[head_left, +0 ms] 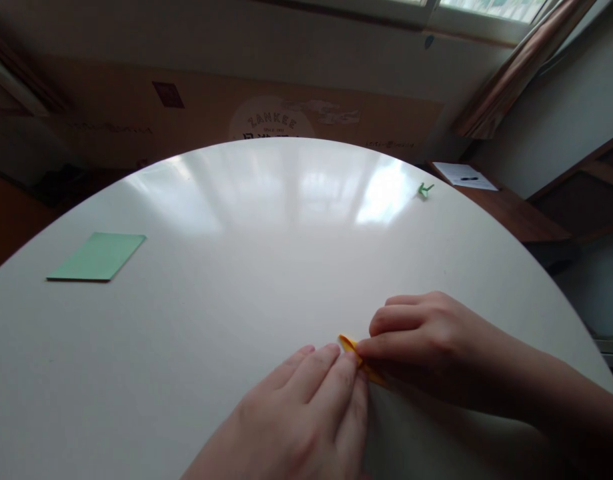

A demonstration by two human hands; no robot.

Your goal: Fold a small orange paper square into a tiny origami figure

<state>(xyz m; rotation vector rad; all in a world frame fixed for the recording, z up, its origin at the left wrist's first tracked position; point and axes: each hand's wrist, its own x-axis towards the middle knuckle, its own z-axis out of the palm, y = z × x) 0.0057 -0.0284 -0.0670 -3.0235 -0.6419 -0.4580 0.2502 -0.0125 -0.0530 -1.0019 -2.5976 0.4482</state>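
A small piece of folded yellow origami paper (350,345) lies on the white table near its front, between my two hands. My left hand (306,407) rests over its left side, fingers close together and fingertips pressed on the paper. From the right, my right hand (426,333) pinches the paper's edge, index finger extended and the other fingers curled in. A narrow open fold shows at the paper's far tip. Most of the sheet is hidden under my fingers, and both thumbs are out of sight.
A stack of light green square paper (99,257) lies on the round white table (211,300) at left. A small green folded paper figure (425,191) stands near the far right edge. Beyond, a white sheet (463,176) with a dark pen (469,179) lies on a brown surface.
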